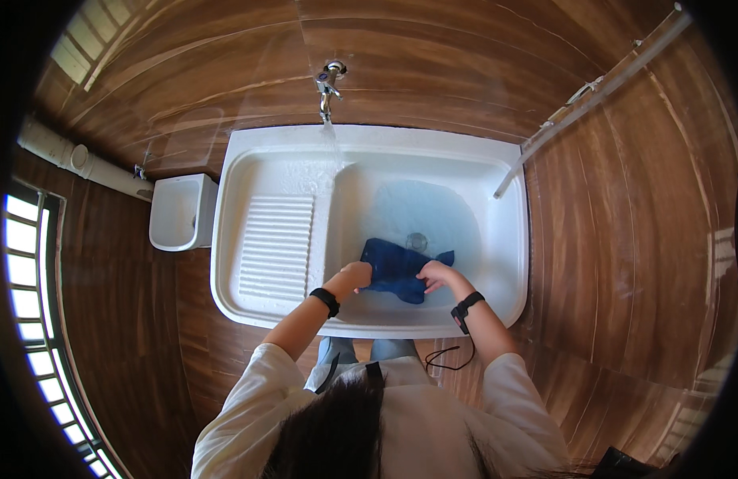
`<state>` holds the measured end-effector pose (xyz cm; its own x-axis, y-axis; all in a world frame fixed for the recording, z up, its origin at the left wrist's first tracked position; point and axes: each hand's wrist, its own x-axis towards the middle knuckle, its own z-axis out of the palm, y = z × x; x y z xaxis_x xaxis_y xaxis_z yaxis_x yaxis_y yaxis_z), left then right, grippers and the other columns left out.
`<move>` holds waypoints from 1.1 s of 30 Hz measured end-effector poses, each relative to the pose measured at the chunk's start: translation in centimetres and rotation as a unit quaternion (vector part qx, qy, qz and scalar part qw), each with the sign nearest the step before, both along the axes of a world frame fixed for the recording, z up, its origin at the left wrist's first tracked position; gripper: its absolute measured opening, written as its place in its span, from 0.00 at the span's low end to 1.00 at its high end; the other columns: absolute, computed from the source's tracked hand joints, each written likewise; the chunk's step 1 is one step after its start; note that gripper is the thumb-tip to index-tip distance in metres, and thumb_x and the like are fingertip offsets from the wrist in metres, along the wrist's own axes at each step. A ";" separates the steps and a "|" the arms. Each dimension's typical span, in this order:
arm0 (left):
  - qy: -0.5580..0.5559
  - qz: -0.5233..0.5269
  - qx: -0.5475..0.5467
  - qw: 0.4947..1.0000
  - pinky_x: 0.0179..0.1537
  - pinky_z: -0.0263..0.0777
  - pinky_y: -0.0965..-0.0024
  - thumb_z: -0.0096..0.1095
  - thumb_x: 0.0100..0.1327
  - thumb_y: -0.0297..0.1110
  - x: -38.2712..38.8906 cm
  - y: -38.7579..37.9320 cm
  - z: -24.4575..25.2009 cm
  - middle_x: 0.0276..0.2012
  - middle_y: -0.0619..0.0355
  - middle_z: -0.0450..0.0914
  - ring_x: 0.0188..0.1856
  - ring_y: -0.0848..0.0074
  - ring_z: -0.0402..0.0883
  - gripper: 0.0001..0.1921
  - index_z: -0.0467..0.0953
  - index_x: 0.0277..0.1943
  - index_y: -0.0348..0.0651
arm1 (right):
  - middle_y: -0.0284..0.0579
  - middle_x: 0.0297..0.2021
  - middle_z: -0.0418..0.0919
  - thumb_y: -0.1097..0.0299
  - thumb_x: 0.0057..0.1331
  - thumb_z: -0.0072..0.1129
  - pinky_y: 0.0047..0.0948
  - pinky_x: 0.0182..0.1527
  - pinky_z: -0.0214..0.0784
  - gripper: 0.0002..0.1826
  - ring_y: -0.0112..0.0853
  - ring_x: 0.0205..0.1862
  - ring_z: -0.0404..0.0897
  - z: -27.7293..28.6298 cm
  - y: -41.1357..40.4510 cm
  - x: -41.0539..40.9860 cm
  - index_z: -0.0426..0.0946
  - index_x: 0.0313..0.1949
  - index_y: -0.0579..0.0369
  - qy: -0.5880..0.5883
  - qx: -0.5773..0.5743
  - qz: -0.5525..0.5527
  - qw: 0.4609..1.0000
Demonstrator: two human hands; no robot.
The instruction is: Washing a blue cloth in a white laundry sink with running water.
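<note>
A dark blue cloth lies spread in the bluish water of the deep basin of a white laundry sink. My left hand grips its left edge, the fingers closed. On the cloth's right side, my right hand pinches the fabric between thumb and fingers. One end of the cloth sticks out to the right beyond that hand. Just past the cloth is the round drain. Water runs from a chrome tap onto the sink's divider near the ribbed washboard.
A small white basin hangs left of the sink, below a white pipe. A clear tube slants down into the sink's right side. A black cord dangles from my right wristband. Wood-patterned walls surround the sink.
</note>
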<state>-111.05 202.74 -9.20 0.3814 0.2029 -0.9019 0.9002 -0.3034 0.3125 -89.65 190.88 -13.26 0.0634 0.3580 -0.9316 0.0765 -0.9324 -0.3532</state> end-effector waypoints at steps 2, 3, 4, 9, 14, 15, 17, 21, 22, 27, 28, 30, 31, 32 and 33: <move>-0.053 0.025 0.066 0.996 0.43 0.72 0.62 0.52 0.52 0.28 0.4 0.0 -0.6 0.39 0.45 0.77 0.45 0.58 0.76 0.13 0.76 0.41 0.38 | 0.55 0.32 0.76 0.69 0.58 0.51 0.33 0.25 0.76 0.13 0.41 0.28 0.79 -0.9 0.7 0.0 0.73 0.38 0.68 -0.042 0.018 0.022 0.999; -0.104 0.053 0.132 0.984 0.44 0.71 0.62 0.51 0.53 0.29 0.5 -0.1 -0.9 0.42 0.43 0.75 0.46 0.58 0.75 0.14 0.75 0.43 0.37 | 0.57 0.35 0.75 0.70 0.59 0.49 0.31 0.24 0.76 0.14 0.42 0.32 0.79 -1.4 1.1 0.2 0.72 0.41 0.68 -0.081 0.037 0.048 0.995; -0.100 0.060 0.136 0.984 0.44 0.71 0.62 0.51 0.53 0.29 -0.1 0.0 -2.4 0.42 0.43 0.75 0.46 0.58 0.75 0.14 0.75 0.43 0.37 | 0.61 0.46 0.70 0.72 0.58 0.45 0.35 0.36 0.75 0.20 0.48 0.46 0.74 -1.3 2.1 0.2 0.65 0.51 0.65 -0.086 0.057 -0.001 0.995; -0.273 0.051 0.337 0.900 0.53 0.65 0.59 0.56 0.53 0.36 0.3 -0.5 -2.1 0.57 0.47 0.64 0.54 0.60 0.69 0.24 0.67 0.55 0.48 | 0.59 0.60 0.56 0.74 0.54 0.46 0.36 0.62 0.48 0.36 0.49 0.62 0.55 -2.9 2.4 -1.0 0.48 0.63 0.57 -0.265 0.264 -0.001 0.927; -0.122 -0.048 0.194 0.972 0.51 0.66 0.58 0.53 0.55 0.43 0.2 -0.2 0.8 0.53 0.50 0.70 0.53 0.59 0.71 0.23 0.68 0.55 0.49 | 0.58 0.61 0.54 0.70 0.54 0.51 0.35 0.62 0.49 0.38 0.47 0.63 0.54 -2.9 4.0 -1.2 0.47 0.64 0.57 -0.310 0.292 0.077 0.901; -0.099 -0.053 0.163 0.980 0.51 0.67 0.58 0.51 0.56 0.44 -0.5 -0.1 0.5 0.51 0.51 0.72 0.52 0.60 0.72 0.22 0.69 0.54 0.49 | 0.58 0.61 0.54 0.70 0.54 0.51 0.35 0.62 0.49 0.38 0.47 0.63 0.54 -2.1 5.1 -1.6 0.47 0.64 0.57 -0.307 0.297 0.083 0.900; -0.078 -0.065 0.142 0.985 0.50 0.67 0.59 0.50 0.56 0.43 -1.4 -0.2 0.2 0.49 0.52 0.74 0.51 0.60 0.73 0.21 0.71 0.52 0.49 | 0.57 0.63 0.51 0.68 0.55 0.52 0.33 0.62 0.48 0.38 0.46 0.64 0.52 1.5 7.8 -2.6 0.48 0.63 0.56 -0.252 0.345 0.013 0.904; -0.102 -0.083 0.137 0.982 0.48 0.69 0.59 0.49 0.55 0.41 -3.5 -0.9 -0.1 0.45 0.53 0.77 0.49 0.61 0.74 0.18 0.74 0.48 0.47 | 0.53 0.63 0.51 0.71 0.55 0.50 0.31 0.62 0.48 0.37 0.39 0.66 0.50 13.0 12.9 -6.5 0.48 0.63 0.56 -0.133 0.437 -0.073 0.887; -0.107 -0.084 0.141 0.981 0.48 0.69 0.59 0.49 0.55 0.41 -3.3 -1.2 1.0 0.45 0.53 0.77 0.49 0.61 0.74 0.18 0.74 0.48 0.47 | 0.53 0.63 0.52 0.72 0.54 0.49 0.31 0.62 0.48 0.36 0.38 0.66 0.50 14.8 14.1 -6.7 0.48 0.63 0.56 -0.103 0.447 -0.104 0.882; -0.166 -0.107 0.177 0.964 0.46 0.69 0.58 0.50 0.56 0.43 -5.4 -2.9 5.4 0.42 0.52 0.77 0.47 0.60 0.75 0.17 0.75 0.46 0.47 | 0.47 0.65 0.49 0.76 0.53 0.47 0.35 0.62 0.46 0.38 0.37 0.67 0.47 21.2 21.1 -9.6 0.47 0.64 0.53 -0.046 0.609 -0.119 0.783; -0.167 -0.103 0.181 0.964 0.46 0.69 0.58 0.50 0.56 0.43 -6.1 -3.2 5.9 0.42 0.52 0.77 0.47 0.60 0.75 0.17 0.75 0.46 0.47 | 0.47 0.65 0.49 0.76 0.53 0.47 0.35 0.62 0.46 0.38 0.37 0.67 0.47 22.2 22.4 -9.8 0.47 0.64 0.53 -0.045 0.613 -0.115 0.781; -0.202 -0.125 0.188 0.953 0.46 0.69 0.58 0.50 0.56 0.45 -7.5 -3.5 6.8 0.41 0.51 0.78 0.46 0.59 0.75 0.18 0.74 0.46 0.48 | 0.49 0.64 0.50 0.77 0.51 0.47 0.35 0.62 0.46 0.39 0.39 0.67 0.48 24.1 24.9 -10.0 0.46 0.64 0.56 -0.047 0.642 -0.156 0.749; -0.201 -0.119 0.193 0.953 0.46 0.69 0.58 0.50 0.56 0.45 -8.5 -3.6 7.1 0.41 0.51 0.78 0.46 0.59 0.75 0.18 0.74 0.46 0.48 | 0.53 0.63 0.52 0.78 0.51 0.48 0.33 0.61 0.49 0.40 0.39 0.66 0.50 25.0 25.8 -10.3 0.45 0.64 0.59 -0.075 0.634 -0.151 0.755; -0.220 -0.121 0.196 0.948 0.46 0.69 0.58 0.50 0.56 0.45 -9.4 -3.8 7.3 0.41 0.51 0.77 0.46 0.59 0.75 0.18 0.74 0.47 0.48 | 0.54 0.62 0.54 0.77 0.51 0.49 0.32 0.61 0.50 0.39 0.39 0.65 0.52 25.4 26.0 -10.8 0.47 0.63 0.61 -0.072 0.620 -0.176 0.761; -0.242 -0.124 0.199 0.942 0.46 0.69 0.58 0.50 0.56 0.45 -10.1 -3.9 7.7 0.41 0.51 0.77 0.46 0.59 0.75 0.18 0.74 0.47 0.49 | 0.55 0.61 0.56 0.76 0.51 0.50 0.30 0.60 0.52 0.38 0.39 0.65 0.53 26.1 26.1 -11.2 0.49 0.63 0.62 -0.071 0.605 -0.201 0.767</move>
<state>-121.11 198.85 -1.53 0.8077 0.3386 -0.4827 0.5684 -0.6646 0.4849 -100.85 216.94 12.86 0.4645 0.8806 0.0932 -0.0141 0.1126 -0.9935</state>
